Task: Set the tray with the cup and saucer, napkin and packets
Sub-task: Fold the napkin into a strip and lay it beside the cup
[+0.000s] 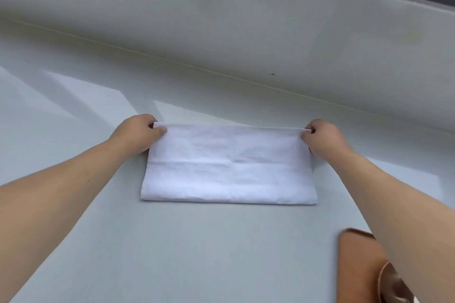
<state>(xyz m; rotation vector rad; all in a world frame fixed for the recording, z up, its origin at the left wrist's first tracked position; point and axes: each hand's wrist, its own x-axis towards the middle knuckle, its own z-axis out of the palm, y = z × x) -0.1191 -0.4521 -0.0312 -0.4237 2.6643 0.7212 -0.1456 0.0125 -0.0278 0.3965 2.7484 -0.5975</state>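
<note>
A white napkin [229, 165] lies flat on a pale grey table [172, 253], folded into a wide rectangle with its folded edge nearest the person. The left hand [138, 131] is closed on the napkin's far left corner, fingers pinched together on the cloth. The right hand [322, 138] is closed likewise on the napkin's far right corner. Both far corners are lifted slightly off the table; the rest of the napkin rests on it. A brown tray [357, 261] sits near and to the right of the napkin, partly hidden under the right forearm. A rounded brown object on the tray is blurred and cannot be identified. A pale wall [246, 19] rises beyond the napkin.
</note>
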